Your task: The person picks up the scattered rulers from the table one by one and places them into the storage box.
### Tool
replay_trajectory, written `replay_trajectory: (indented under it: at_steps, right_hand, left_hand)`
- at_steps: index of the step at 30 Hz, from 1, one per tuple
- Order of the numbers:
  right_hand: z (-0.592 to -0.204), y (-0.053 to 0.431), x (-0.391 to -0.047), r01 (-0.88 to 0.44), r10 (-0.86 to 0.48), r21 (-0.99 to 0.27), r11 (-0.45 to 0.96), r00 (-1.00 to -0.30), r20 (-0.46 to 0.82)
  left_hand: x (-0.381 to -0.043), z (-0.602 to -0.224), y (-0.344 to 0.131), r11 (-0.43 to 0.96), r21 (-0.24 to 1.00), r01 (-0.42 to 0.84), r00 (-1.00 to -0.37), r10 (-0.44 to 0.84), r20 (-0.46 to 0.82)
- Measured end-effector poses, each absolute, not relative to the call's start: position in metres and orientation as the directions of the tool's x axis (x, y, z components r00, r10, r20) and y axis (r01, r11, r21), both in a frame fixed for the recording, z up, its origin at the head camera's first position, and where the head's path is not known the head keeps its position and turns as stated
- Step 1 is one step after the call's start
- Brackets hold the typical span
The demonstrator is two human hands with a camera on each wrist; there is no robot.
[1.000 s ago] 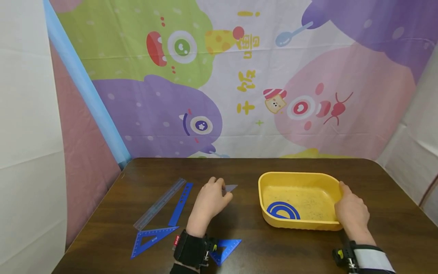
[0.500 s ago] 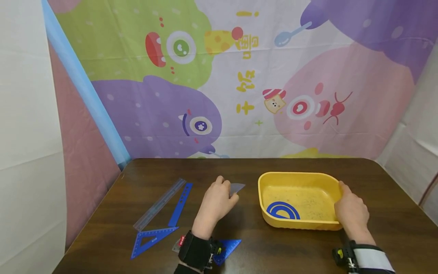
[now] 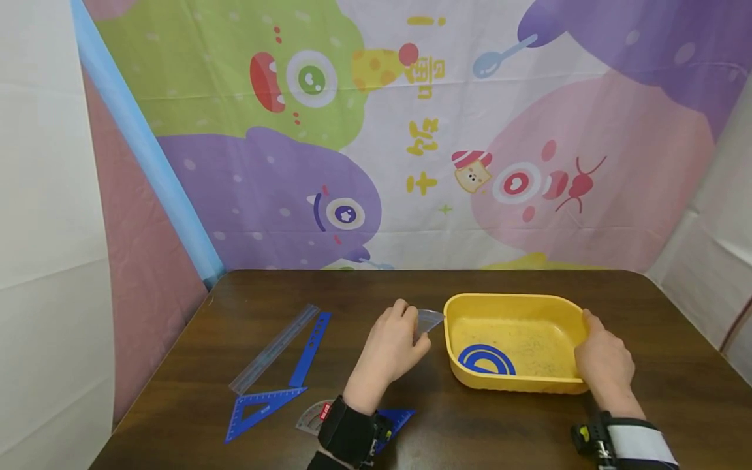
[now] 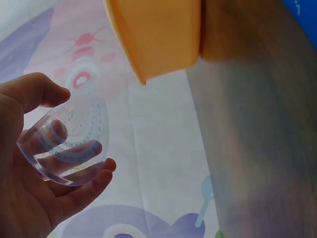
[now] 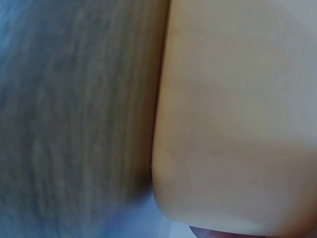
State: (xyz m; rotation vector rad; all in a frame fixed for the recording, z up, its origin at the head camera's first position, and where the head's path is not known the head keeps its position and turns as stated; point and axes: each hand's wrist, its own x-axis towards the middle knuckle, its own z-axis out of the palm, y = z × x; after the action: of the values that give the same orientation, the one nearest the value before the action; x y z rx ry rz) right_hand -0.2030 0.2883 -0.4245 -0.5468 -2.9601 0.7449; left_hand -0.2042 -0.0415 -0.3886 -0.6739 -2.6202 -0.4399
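Note:
My left hand [image 3: 388, 343] pinches a clear protractor [image 3: 429, 321] between thumb and fingers, its tip right at the left rim of the yellow tub [image 3: 540, 339]. In the left wrist view the clear protractor [image 4: 74, 148] shows its curved scale, with fingers visible behind it. My right hand [image 3: 605, 356] grips the tub's right side at the rim. Inside the tub, near its front left corner, lies a blue protractor [image 3: 486, 349]. The right wrist view is filled mostly by the tub's outer wall [image 5: 223, 124], with a bit of finger at the bottom edge.
On the table's left lie a clear ruler [image 3: 273, 349], a blue ruler [image 3: 308, 352] and a blue set square [image 3: 279, 401]. Under my left wrist, partly hidden, are another clear protractor [image 3: 308, 418] with a red label and a second blue set square [image 3: 402, 419]. A printed cloth [image 3: 411, 228] hangs behind.
My left hand has moved right with the clear protractor, up to the tub. The clear protractor beneath the wrist has come into view. My right hand and the tub stay put.

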Motion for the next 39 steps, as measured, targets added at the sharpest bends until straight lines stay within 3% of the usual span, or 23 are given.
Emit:
replay_trajectory:
  at_steps: [13, 30, 39]
  right_hand:
    - [-0.424, 0.288, -0.203, 0.319, 0.343, -0.469, 0.823, -0.939, -0.037]
    - [-0.424, 0.288, -0.204, 0.329, 0.352, -0.461, 0.824, -0.935, -0.037]
    - [-0.424, 0.287, -0.202, 0.324, 0.344, -0.474, 0.819, -0.938, -0.045]
  left_hand:
    - [-0.202, -0.391, -0.031, 0.834, 0.13, 0.536, -0.79, 0.442, 0.425]
    - [-0.201, -0.396, -0.022, 0.784, 0.155, 0.601, -0.752, 0.489, 0.441]
    - [-0.2, -0.398, -0.018, 0.759, 0.197, 0.621, -0.768, 0.537, 0.349]
